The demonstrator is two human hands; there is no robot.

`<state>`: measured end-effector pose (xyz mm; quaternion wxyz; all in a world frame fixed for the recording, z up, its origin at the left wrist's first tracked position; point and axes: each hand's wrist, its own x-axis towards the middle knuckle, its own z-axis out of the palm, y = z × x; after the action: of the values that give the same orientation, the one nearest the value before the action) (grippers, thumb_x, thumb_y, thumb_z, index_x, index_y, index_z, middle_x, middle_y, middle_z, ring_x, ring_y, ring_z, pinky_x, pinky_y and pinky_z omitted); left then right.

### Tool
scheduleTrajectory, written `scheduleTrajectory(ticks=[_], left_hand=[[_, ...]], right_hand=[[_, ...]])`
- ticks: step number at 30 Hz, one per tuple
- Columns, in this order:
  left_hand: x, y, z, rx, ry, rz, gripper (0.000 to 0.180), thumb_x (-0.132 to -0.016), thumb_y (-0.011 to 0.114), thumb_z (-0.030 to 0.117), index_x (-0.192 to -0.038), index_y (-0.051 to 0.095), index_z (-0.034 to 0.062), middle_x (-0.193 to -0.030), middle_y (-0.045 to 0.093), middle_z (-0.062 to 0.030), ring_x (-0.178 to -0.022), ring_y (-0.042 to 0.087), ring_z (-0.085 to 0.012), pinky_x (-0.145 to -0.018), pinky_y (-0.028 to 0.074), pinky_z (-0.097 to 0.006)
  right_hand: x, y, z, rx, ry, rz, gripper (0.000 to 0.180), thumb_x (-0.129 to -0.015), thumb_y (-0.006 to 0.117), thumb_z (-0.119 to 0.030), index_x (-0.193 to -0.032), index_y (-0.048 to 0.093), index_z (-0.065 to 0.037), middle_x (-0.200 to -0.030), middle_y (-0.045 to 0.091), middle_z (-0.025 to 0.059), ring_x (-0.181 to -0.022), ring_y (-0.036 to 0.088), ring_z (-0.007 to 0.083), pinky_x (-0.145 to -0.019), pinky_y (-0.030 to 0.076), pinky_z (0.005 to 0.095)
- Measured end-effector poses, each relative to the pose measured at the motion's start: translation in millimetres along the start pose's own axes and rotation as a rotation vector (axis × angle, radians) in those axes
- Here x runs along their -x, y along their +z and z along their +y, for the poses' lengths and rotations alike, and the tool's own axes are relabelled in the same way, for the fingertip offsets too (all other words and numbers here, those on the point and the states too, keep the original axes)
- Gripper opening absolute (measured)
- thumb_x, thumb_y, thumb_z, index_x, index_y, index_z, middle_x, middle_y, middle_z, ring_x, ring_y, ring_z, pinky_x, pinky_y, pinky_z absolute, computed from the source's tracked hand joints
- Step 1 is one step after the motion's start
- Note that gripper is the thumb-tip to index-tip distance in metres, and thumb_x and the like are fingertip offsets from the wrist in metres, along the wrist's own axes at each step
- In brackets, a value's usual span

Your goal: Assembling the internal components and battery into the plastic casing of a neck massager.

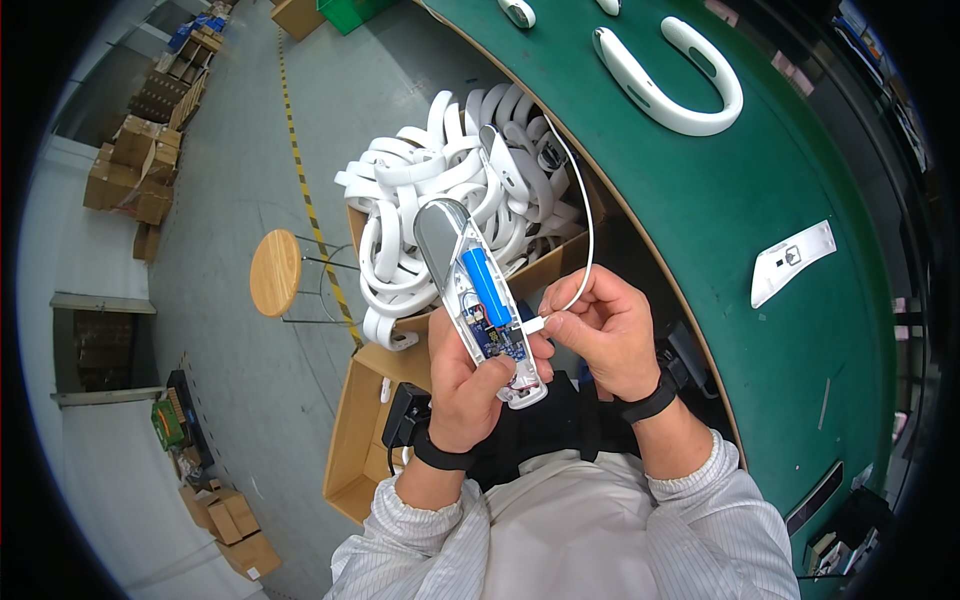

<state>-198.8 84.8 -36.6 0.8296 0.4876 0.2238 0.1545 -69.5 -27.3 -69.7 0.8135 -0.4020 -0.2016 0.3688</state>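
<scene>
Object in hand: an elongated white plastic housing (455, 300) with a grey far end, open-faced, held in the air before our body, left of the green worktop (790, 380) and just nearer than the cardboard box (548, 254) of white curved plastic bands (410, 172). Inside lie a blue cylindrical cell (486, 287) and, nearer, a small blue circuit board (497, 342).

Grip: our left hand (465, 388) is closed around the near part, thumb over the front by the board, fingers behind. Our right hand (612, 335) pinches a small white plug (535, 325) on a thin white cable (590, 205), thumb against forefinger, at the housing's right edge. Whether it is fully seated we cannot tell.

Handling, our estimate: light, stiff shell, smooth enough to slip; board and thin wires fragile. We would hold the outer walls and keep the thumb off the components. The cable looks flexible; we would grasp the plug's rigid body and keep it straight to the edge.
</scene>
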Motion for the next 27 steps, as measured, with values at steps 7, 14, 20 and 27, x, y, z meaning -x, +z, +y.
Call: scheduleTrajectory(ticks=[7,14,20,27], left_hand=[[-0.5,-8.3,-3.7,0.051,0.005,-0.088,0.046,-0.083,0.045,-0.005,-0.129,0.043,-0.0060,-0.105,0.068,-0.0231,-0.086,0.071,-0.0280,-0.080,0.061,-0.040],[0.7,-2.9,-3.1,0.010,0.018,-0.015,0.047,-0.083,0.052,0.005,-0.128,0.050,-0.0068,-0.098,0.069,-0.0218,-0.082,0.071,-0.0285,-0.077,0.060,-0.038],[0.2,-3.2,-3.3,0.004,0.021,-0.024,0.046,-0.085,0.055,0.008,-0.128,0.050,-0.0065,-0.098,0.069,-0.0218,-0.082,0.071,-0.0283,-0.076,0.060,-0.038],[0.4,-3.4,-3.2,0.000,0.021,-0.021,0.045,-0.084,0.055,0.007,-0.127,0.050,-0.0061,-0.098,0.069,-0.0218,-0.082,0.071,-0.0286,-0.076,0.060,-0.038]], right_hand=[[1.0,0.7,-1.2,-0.019,0.014,-0.005,0.014,-0.089,0.064,0.007,-0.100,0.058,0.002,-0.092,0.066,0.0076,-0.078,0.064,0.0098,-0.068,0.052,0.0240],[0.1,2.6,-4.0,-0.039,0.015,-0.020,0.014,-0.089,0.064,0.008,-0.100,0.057,0.001,-0.092,0.066,0.0076,-0.078,0.064,0.0101,-0.068,0.052,0.0241],[0.1,1.1,-1.2,-0.019,0.006,-0.006,0.015,-0.089,0.064,0.008,-0.100,0.057,0.001,-0.092,0.066,0.0074,-0.079,0.064,0.0099,-0.069,0.052,0.0242],[0.5,0.5,-1.6,-0.019,0.010,-0.009,0.015,-0.089,0.064,0.008,-0.101,0.057,0.001,-0.093,0.065,0.0073,-0.080,0.064,0.0097,-0.070,0.052,0.0241]])
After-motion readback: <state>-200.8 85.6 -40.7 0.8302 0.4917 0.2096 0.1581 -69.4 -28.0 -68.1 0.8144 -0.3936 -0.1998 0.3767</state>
